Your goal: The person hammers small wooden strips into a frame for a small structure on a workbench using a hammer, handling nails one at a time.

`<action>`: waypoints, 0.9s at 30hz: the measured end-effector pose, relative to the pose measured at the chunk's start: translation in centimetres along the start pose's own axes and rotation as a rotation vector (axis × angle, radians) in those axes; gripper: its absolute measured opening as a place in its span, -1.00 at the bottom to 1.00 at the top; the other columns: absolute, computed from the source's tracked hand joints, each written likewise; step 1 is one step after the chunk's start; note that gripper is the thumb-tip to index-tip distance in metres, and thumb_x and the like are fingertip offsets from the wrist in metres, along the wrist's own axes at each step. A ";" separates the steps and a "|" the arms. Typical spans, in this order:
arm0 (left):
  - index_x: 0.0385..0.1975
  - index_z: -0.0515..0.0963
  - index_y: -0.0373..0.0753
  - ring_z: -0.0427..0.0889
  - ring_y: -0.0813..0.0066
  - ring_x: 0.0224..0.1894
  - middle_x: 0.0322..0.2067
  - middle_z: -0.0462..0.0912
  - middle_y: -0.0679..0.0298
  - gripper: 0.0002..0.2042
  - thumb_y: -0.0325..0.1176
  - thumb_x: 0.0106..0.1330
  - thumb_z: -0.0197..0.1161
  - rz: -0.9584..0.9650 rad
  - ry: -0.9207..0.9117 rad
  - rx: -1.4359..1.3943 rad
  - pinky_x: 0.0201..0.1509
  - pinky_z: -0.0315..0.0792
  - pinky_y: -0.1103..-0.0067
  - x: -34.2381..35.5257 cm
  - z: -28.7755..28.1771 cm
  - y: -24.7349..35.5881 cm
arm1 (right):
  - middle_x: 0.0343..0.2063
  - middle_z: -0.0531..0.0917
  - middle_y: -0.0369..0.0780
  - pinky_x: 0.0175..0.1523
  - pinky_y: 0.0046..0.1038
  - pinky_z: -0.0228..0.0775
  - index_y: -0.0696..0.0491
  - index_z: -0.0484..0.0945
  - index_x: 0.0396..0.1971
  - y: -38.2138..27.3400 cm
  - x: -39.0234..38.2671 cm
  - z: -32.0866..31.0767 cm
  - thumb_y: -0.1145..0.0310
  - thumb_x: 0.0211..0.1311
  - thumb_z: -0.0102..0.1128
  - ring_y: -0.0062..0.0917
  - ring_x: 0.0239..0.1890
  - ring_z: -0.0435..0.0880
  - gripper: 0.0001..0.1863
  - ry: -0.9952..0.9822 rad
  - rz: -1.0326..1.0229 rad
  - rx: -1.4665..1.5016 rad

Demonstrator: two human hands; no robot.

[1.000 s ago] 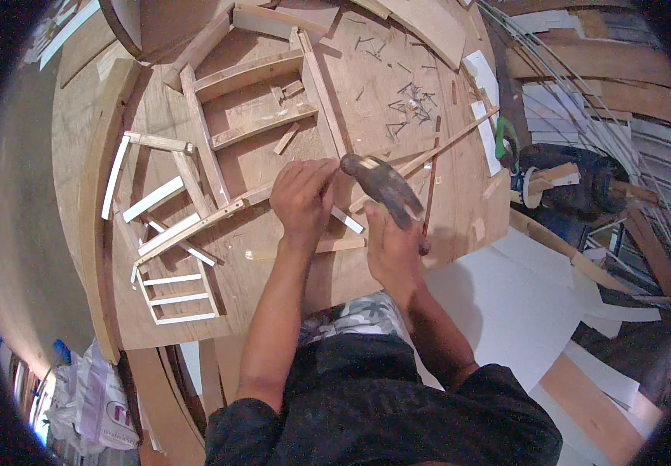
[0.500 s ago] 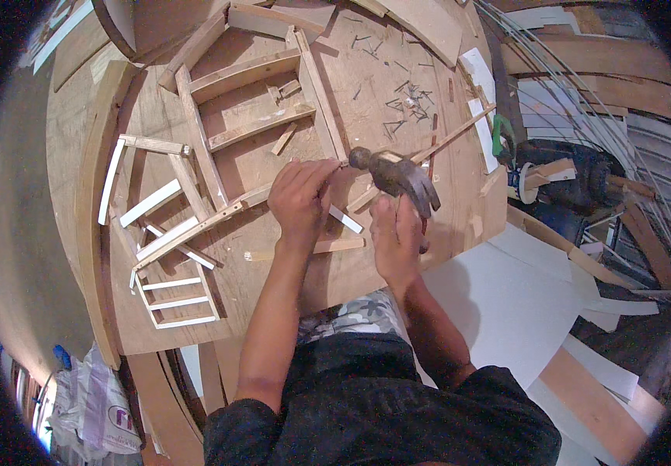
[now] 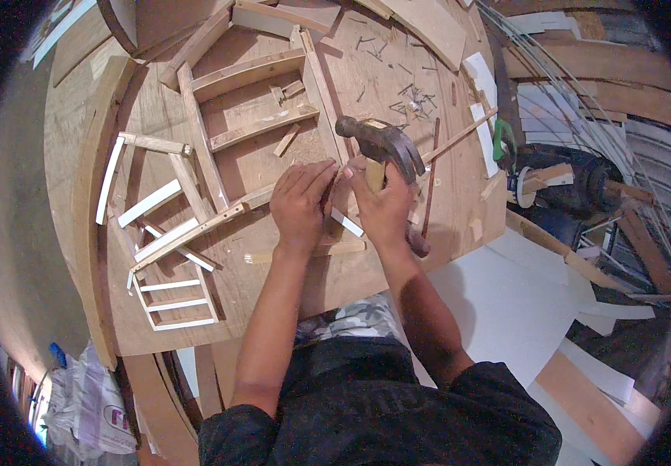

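Observation:
My left hand (image 3: 298, 206) is closed at the corner of a wooden frame (image 3: 261, 56); whatever its fingertips pinch is too small to make out. My right hand (image 3: 383, 208) grips a claw hammer (image 3: 378, 141), its thumb reaching beside my left fingertips and the hammer head raised above them. A short white-edged strip (image 3: 346, 222) lies just below the hands, and a loose batten (image 3: 285, 257) lies below that. Several loose nails (image 3: 414, 99) are scattered beyond the hammer.
The plywood worktop (image 3: 164, 332) holds small slatted frames (image 3: 176, 305) at the left and a long board (image 3: 104, 202) along its left side. White sheets (image 3: 506, 311) lie off its right edge, near a dark machine (image 3: 592, 175) with wood scraps and thin rods.
My right hand has moved up and toward my left hand, lifting the hammer head higher. My left hand stays nearly in place at the frame corner.

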State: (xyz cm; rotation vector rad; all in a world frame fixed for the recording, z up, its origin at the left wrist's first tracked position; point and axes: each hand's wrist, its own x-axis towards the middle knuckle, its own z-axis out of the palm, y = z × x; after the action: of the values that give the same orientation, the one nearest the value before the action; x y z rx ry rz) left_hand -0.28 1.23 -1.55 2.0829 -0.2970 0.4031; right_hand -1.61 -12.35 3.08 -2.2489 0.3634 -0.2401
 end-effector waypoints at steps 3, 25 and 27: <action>-0.20 0.69 -0.16 0.70 0.28 -0.15 -0.16 0.73 0.31 -0.75 -0.39 0.08 0.33 -0.006 0.008 0.025 0.09 0.52 0.34 0.1 0.0 0.1 | -0.42 0.68 -0.29 -0.25 -0.49 0.45 0.14 0.61 -0.22 -0.7 0.1 -0.6 0.35 0.12 0.45 -0.62 -0.40 0.61 -0.72 -0.076 0.101 -0.106; -0.33 0.72 -0.17 0.72 0.33 -0.26 -0.30 0.75 0.28 -0.85 -0.37 0.09 0.37 -0.021 0.085 0.032 -0.07 0.56 0.41 0.3 0.7 0.2 | -0.42 0.71 -0.25 -0.26 -0.48 0.49 0.13 0.61 -0.26 0.4 0.8 0.1 0.29 0.06 0.52 -0.63 -0.40 0.62 -0.68 -0.106 0.200 0.090; -0.33 0.72 -0.17 0.72 0.33 -0.26 -0.30 0.75 0.28 -0.86 -0.37 0.11 0.37 -0.024 0.094 0.020 -0.06 0.56 0.41 0.4 0.7 0.3 | -0.42 0.71 -0.26 -0.25 -0.48 0.49 0.12 0.62 -0.29 0.5 0.7 0.1 0.27 0.05 0.53 -0.63 -0.39 0.61 -0.67 -0.134 0.217 0.159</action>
State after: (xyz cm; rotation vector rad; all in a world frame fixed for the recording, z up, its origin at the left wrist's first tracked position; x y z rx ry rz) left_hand 0.11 0.48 -1.53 2.0780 -0.2127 0.4901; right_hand -1.03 -12.78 2.68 -2.0380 0.4950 -0.0033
